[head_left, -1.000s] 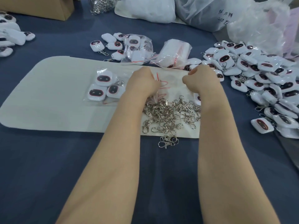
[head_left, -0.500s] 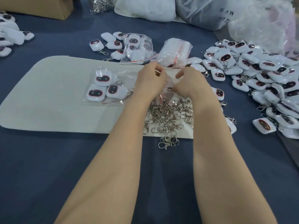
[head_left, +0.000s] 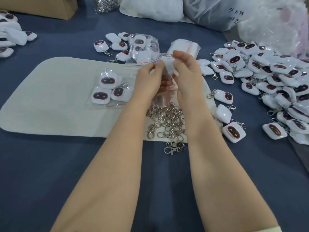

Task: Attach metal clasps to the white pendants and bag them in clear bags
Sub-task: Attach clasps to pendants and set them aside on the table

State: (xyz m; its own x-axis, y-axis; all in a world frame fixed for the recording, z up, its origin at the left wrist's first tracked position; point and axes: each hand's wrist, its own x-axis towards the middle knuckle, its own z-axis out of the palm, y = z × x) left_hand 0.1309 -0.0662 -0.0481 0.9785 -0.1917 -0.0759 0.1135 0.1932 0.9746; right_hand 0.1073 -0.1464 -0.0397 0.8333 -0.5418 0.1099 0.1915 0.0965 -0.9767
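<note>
My left hand (head_left: 148, 81) and my right hand (head_left: 187, 72) are raised together above the pale mat (head_left: 50, 101). Between their fingertips they pinch a white pendant (head_left: 168, 65) that sits in a clear bag (head_left: 163, 96) with a red zip strip; the bag hangs down between my wrists. Under my forearms lies a heap of metal clasps (head_left: 167, 121). Three bagged pendants (head_left: 107, 90) rest on the mat to the left. A big pile of white pendants (head_left: 267, 77) covers the cloth on the right.
A filled clear bag (head_left: 142, 47) and a packet of unused bags (head_left: 185, 47) lie behind my hands. Large plastic sacks (head_left: 217, 12) line the back, a cardboard box (head_left: 66, 5) stands far left. More pendants (head_left: 10, 36) lie at the left edge.
Both hands came together from apart, then lifted off the mat with the pendant and clear bag. Several pendants at the mat's right edge are now uncovered.
</note>
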